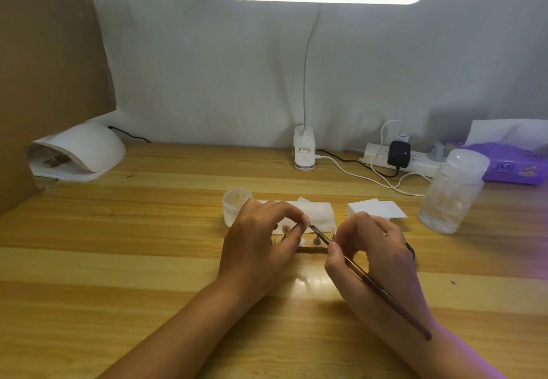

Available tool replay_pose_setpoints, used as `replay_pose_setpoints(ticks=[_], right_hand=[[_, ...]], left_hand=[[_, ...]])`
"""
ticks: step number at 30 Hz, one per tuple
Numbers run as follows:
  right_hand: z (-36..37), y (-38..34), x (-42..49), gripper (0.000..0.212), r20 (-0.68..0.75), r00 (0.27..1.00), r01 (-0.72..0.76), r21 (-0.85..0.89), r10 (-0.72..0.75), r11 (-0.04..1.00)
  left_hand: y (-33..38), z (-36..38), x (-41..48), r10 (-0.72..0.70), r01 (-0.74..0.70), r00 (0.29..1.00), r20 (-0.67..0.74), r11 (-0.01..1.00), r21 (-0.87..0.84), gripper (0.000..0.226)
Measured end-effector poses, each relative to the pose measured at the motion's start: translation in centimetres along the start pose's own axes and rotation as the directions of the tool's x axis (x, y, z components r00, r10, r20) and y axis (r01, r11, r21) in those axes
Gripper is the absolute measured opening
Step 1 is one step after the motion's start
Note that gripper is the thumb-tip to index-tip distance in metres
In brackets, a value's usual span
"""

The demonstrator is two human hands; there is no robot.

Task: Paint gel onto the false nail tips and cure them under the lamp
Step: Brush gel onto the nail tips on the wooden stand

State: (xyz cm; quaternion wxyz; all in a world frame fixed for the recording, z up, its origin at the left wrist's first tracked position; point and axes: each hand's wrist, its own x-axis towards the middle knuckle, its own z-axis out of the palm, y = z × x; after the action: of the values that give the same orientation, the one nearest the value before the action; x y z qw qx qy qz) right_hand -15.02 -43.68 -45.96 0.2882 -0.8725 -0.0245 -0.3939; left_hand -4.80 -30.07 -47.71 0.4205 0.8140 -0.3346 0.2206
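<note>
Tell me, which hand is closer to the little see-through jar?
The left. The left hand sits just in front of the small clear jar, right beside it. The right hand, holding the brush, is farther off to the jar's right.

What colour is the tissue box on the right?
Purple. The tissue box shows best in the head view.

- A striped wooden table (148,260) carries the work.
- Back left: a white nail lamp (86,147), mouth facing left.
- Back centre: a desk lamp's base (304,153).
- Back right: a power strip (415,160), with a purple tissue pack (516,166) beside it.
- Right: a clear jar (450,194), upright.
- Centre: a small pot (235,203), a wipe (318,212), white pads (376,209) and a tip holder (311,249).
</note>
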Motion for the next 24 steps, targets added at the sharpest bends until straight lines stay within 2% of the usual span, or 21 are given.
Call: replay_pose_setpoints(ticks=[5, 8, 14, 24], right_hand=[[-0.41, 0.45, 0.35, 0.009, -0.045, 0.997, -0.06, 0.069, 0.063, 0.996], [-0.71, 0.73, 0.64, 0.013, -0.032, 0.996, -0.082, 0.071, 0.084, 0.994], [-0.66, 0.54, 0.55, 0.006, 0.026, 0.991, -0.136, 0.055, 0.135, 0.989], [-0.56, 0.57, 0.5, 0.011, 0.075, 0.983, -0.164, -0.043, 0.167, 0.985]], left_hand=[[-0.23, 0.19, 0.13, -0.013, 0.015, 0.999, 0.043, 0.999, -0.047, 0.009], [-0.4, 0.33, 0.2, -0.033, 0.041, 0.995, 0.091, 0.995, -0.086, 0.011], [-0.73, 0.57, 0.23, -0.076, 0.11, 0.977, 0.201, 0.98, -0.167, 0.011], [-0.91, 0.64, 0.41, -0.145, 0.177, 0.951, 0.272, 0.979, -0.098, 0.011]])
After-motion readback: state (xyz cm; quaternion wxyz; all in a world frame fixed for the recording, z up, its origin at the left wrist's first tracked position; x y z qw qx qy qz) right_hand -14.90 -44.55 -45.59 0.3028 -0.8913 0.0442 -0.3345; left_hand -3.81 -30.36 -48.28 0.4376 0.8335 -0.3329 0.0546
